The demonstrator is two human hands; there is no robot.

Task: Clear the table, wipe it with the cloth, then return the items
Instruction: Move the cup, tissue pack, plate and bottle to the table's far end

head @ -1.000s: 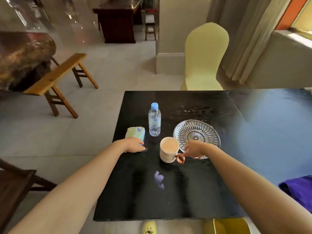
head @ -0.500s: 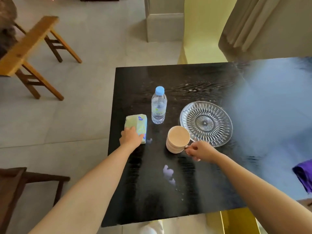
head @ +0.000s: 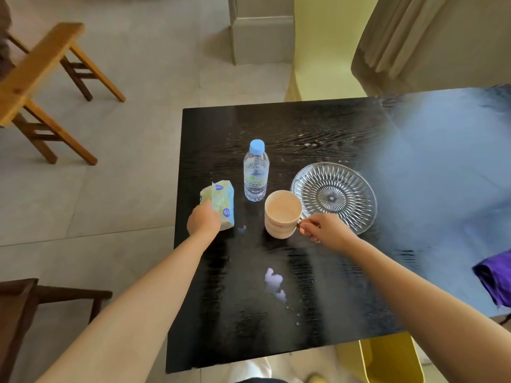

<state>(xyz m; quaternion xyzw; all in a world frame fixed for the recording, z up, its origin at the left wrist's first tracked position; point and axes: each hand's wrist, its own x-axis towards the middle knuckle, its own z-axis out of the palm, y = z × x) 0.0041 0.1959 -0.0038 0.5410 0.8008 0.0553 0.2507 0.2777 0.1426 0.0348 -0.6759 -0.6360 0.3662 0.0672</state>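
On the black table [head: 318, 128] stand a water bottle [head: 256, 172] with a blue cap, a beige mug [head: 282, 214] and a clear glass plate [head: 336, 196]. My left hand [head: 204, 221] grips a green tissue pack [head: 221, 204], which is tilted up at the table's left edge. My right hand [head: 325, 228] pinches the mug's handle. A purple cloth [head: 495, 277] lies at the right edge. A small pale spill [head: 273, 283] sits on the table in front of the mug.
A wooden bench [head: 41, 78] stands on the floor at the left. A dark chair [head: 22, 313] is at the lower left. A yellow-covered chair [head: 326, 59] stands behind the table, and a yellow bin [head: 392, 357] sits below its near edge.
My left hand has closed around the tissue pack and tipped it up off the table. My right hand has kept its hold of the mug handle. The view has tilted further down.
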